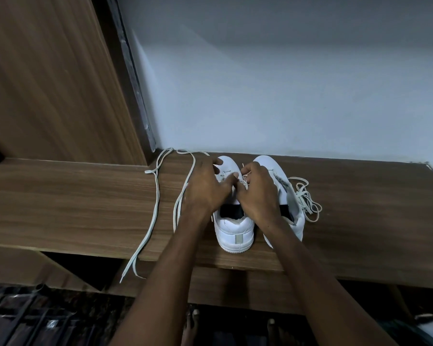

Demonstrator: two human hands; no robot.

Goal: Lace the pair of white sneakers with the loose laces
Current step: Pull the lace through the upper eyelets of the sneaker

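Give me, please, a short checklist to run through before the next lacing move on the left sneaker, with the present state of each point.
1. Left sneaker stands upright on the shelf, heel toward the person: ok.
2. Left hand steadies that sneaker from above: ok.
3. Right hand has a lace end pinched at the eyelets: cannot tell, fingers hide it.
4. Long lace lies free of knots: ok, but its tail hangs over the shelf edge.
5. Second lace is ready: not ok, bunched in loops beside the right sneaker.
6. Eyelets threaded so far: cannot tell.
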